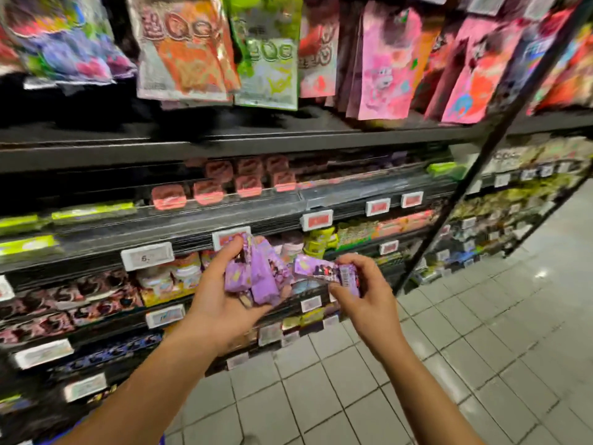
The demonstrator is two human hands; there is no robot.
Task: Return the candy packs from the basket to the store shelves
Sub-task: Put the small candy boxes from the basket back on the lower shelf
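Purple candy packs (256, 277) gripped in left hand (221, 303); single pack (324, 273) pinched by right hand (362, 293). Matching shelf (224, 216) slot to be found first, frame centre.

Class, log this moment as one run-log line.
left hand: holds several purple candy packs | right hand: pinches one purple pack | shelves: ahead | basket: unseen

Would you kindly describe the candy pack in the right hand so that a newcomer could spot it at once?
Start at the dark store shelves; two bare hands are raised in front of the lower rows. The right hand pinches a single purple candy pack, lying roughly level. Unlike the purple bundle in the left hand, it is alone and shows a barcode.
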